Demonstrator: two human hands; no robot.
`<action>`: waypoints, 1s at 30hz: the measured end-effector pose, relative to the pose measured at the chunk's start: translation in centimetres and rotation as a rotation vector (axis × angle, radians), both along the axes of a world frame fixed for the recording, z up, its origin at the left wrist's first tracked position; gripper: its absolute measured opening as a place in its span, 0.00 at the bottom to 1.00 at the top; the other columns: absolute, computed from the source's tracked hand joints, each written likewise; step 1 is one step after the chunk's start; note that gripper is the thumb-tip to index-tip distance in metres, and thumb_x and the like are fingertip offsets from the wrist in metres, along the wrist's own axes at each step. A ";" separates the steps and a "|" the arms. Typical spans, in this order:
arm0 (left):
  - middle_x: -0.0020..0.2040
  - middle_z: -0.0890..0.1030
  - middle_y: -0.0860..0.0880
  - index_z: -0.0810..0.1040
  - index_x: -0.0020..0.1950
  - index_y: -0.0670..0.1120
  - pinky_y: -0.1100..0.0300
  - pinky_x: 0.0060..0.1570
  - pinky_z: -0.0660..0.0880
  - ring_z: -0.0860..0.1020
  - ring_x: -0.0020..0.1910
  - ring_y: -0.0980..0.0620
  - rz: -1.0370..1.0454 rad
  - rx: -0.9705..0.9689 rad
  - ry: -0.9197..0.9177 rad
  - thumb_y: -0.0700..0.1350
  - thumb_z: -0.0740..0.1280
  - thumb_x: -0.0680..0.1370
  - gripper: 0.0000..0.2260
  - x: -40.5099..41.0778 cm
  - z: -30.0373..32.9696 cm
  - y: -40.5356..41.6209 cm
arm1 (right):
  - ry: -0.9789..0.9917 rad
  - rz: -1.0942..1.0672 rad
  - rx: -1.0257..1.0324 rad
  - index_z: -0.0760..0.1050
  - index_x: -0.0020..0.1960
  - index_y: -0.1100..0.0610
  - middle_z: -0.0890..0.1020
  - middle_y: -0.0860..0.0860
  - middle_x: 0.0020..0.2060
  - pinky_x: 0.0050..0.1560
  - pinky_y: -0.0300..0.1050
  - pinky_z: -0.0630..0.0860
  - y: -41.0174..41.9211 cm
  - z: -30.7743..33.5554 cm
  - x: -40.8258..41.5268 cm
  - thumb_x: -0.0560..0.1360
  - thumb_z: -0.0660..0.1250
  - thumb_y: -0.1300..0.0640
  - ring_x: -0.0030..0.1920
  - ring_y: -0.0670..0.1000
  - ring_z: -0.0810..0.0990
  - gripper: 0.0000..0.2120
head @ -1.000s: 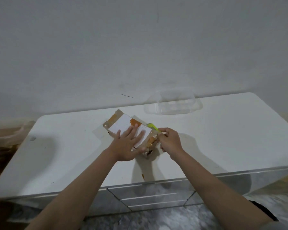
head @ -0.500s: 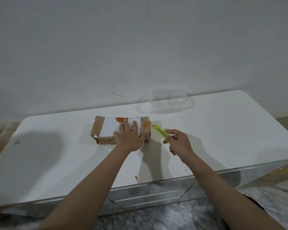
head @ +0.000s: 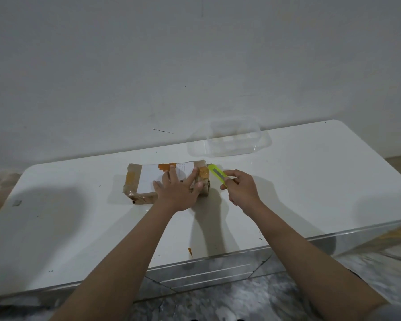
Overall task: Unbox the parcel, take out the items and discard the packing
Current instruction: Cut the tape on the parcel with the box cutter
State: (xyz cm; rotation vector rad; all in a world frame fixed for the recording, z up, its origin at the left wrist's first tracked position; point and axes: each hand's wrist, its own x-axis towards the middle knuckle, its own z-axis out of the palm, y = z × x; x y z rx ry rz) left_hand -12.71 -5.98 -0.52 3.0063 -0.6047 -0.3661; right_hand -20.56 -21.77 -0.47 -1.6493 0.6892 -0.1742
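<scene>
Parcel (head: 148,181) now lies square near the table's (head: 310,181) back edge, turned from its earlier slant. Left hand (head: 178,193) presses it flat, fingers spread; right hand (head: 241,191) grips the knife (head: 217,173), drawn back from the taped end, likely lining up a cut.
</scene>
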 end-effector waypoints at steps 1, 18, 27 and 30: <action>0.77 0.46 0.42 0.47 0.74 0.66 0.32 0.68 0.49 0.47 0.75 0.37 0.011 -0.020 0.004 0.66 0.46 0.77 0.25 0.0 0.0 -0.1 | 0.007 0.006 -0.015 0.76 0.57 0.55 0.82 0.54 0.35 0.20 0.35 0.65 0.0 0.1 0.1 0.77 0.61 0.61 0.18 0.42 0.68 0.11; 0.77 0.43 0.41 0.46 0.73 0.68 0.34 0.69 0.48 0.45 0.75 0.39 0.036 -0.011 0.069 0.65 0.44 0.78 0.23 0.2 0.2 -0.2 | 0.085 0.197 -0.267 0.78 0.54 0.55 0.83 0.62 0.40 0.24 0.38 0.66 -1.2 1.5 -0.7 0.75 0.61 0.61 0.23 0.49 0.69 0.10; 0.77 0.40 0.42 0.45 0.73 0.68 0.33 0.69 0.46 0.42 0.75 0.39 0.033 -0.002 0.105 0.65 0.43 0.78 0.23 0.2 0.3 -0.3 | 0.083 0.248 -0.297 0.78 0.53 0.54 0.83 0.62 0.40 0.24 0.38 0.66 -1.5 2.1 -1.6 0.75 0.62 0.62 0.24 0.50 0.70 0.10; 0.77 0.40 0.42 0.44 0.73 0.68 0.33 0.69 0.47 0.42 0.75 0.39 0.034 -0.002 0.105 0.65 0.43 0.78 0.23 0.1 0.3 -0.4 | 0.097 0.245 -0.259 0.78 0.53 0.54 0.83 0.61 0.39 0.23 0.37 0.66 -1.5 2.0 -1.8 0.74 0.62 0.62 0.21 0.47 0.68 0.10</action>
